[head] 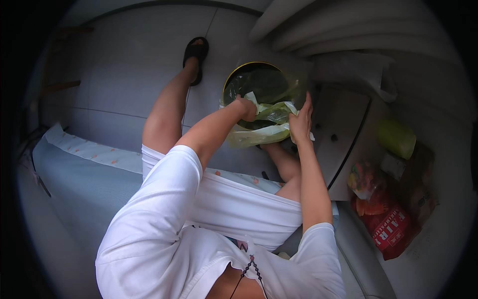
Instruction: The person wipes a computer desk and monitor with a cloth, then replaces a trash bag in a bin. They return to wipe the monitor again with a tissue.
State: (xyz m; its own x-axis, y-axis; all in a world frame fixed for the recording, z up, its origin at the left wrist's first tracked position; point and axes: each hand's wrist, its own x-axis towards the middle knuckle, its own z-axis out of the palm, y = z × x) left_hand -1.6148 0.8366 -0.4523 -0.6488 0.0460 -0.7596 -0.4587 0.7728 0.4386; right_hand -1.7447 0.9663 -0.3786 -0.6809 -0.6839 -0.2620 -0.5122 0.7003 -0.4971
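A thin, translucent yellow-green plastic bag (257,135) is stretched between my hands over a round bin (224,86) with a yellow rim. My left hand (248,108) grips a bunched part of the bag at the bin's near left side. At the right, my right hand (301,121) pinches another part of it between thumb and palm, the other fingers extended. Some of the clear plastic lies inside the bin's opening. The fingertips of my left hand are partly hidden by the bag.
A low cabinet (345,112) stands right of the bin, with a whitish plastic bag (358,71) behind it. Farther right lie a red snack packet (392,228) and a green container (396,138). A curtain (347,26) hangs at the top right; a blue padded seat (89,175) is under me.
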